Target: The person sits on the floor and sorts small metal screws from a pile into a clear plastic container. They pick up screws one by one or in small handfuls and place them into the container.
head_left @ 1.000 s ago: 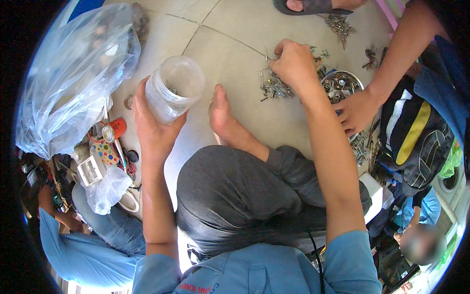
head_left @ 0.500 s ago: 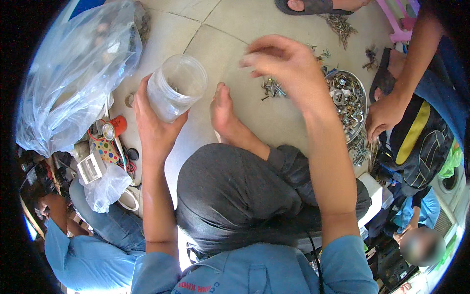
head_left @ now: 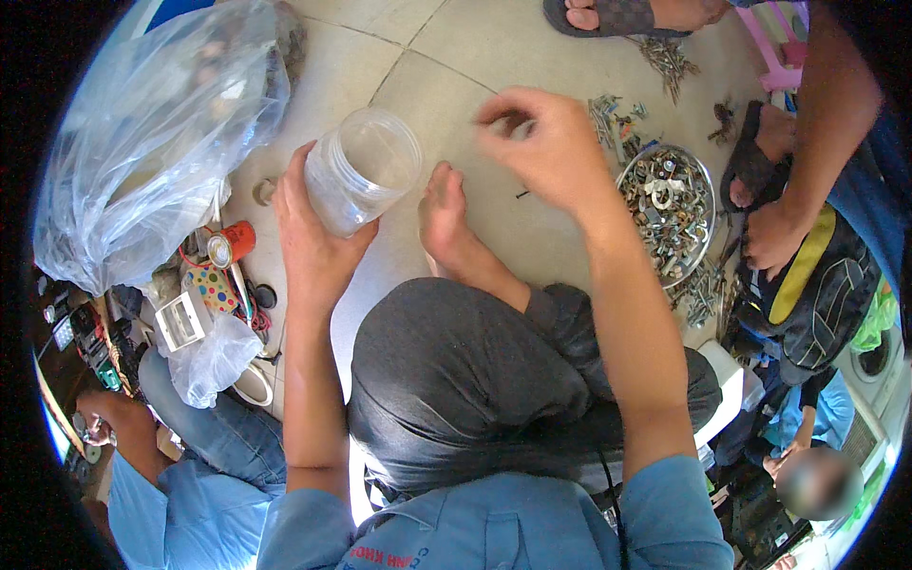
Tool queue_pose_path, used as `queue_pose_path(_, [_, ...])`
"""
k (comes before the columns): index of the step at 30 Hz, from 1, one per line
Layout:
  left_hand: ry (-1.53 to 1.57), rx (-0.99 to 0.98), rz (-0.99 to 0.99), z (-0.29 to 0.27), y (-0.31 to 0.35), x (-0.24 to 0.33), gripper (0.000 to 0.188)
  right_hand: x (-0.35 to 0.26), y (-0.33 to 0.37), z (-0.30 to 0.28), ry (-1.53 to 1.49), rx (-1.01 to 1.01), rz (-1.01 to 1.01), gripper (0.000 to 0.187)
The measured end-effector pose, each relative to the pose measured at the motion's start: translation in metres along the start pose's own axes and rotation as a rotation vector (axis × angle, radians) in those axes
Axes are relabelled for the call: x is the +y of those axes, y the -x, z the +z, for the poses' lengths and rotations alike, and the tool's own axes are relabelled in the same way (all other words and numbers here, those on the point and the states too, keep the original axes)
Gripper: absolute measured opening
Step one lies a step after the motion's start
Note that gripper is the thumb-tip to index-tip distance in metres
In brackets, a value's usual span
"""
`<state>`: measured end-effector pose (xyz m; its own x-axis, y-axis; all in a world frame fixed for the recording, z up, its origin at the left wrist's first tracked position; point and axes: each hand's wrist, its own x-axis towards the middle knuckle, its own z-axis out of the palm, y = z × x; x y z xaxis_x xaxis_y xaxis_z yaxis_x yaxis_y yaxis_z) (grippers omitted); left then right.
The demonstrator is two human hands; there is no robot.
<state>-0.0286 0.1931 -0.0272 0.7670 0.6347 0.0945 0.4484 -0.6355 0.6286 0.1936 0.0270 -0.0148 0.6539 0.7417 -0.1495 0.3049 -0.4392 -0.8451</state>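
Note:
My left hand (head_left: 318, 223) is wrapped round a clear plastic jar (head_left: 353, 195), tilted with its open mouth up and to the right. What lies inside the jar is hard to see. Over the floor, right of the jar, my right hand (head_left: 543, 142) is curled with thumb and fingers close together; a small dark shape shows between them, too unclear to name. A single screw (head_left: 522, 195) lies just below those fingers. Beside my right forearm stands a round metal bowl (head_left: 711, 214) heaped with mixed screws, nuts and other fittings (head_left: 665, 204).
Loose screws (head_left: 617, 119) lie beyond the bowl, with others (head_left: 701, 294) nearer me. Another person's hand (head_left: 774, 237) rests right of the bowl. A big clear plastic bag (head_left: 161, 142) fills the far left, above an orange can (head_left: 233, 244). My bare foot (head_left: 444, 214) is between my hands.
My right hand has drawn its fingers together and come slightly nearer, now covering the floor where a small screw pile showed. The view has shifted slightly; my left hand keeps the jar.

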Motion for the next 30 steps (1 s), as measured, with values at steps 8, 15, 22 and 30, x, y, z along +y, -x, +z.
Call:
queue_pose_path(8, [-0.036,-0.014,0.008,0.000,-0.002,0.005,0.098,0.063,-0.002,-0.031,0.536,0.082,0.114,0.026])
queue_pose_path(15, [-0.030,-0.025,0.014,-0.002,0.000,0.001,0.101,0.052,0.006,0.009,0.787,0.025,0.141,0.025])
queue_pose_path(22, [-0.004,0.007,0.014,0.001,-0.002,0.002,0.096,0.055,-0.001,0.014,0.809,0.039,0.208,0.029])
queue_pose_path(30, [-0.061,-0.018,0.040,0.003,-0.003,0.008,0.096,-0.038,0.015,0.035,0.001,0.071,-0.135,0.032])
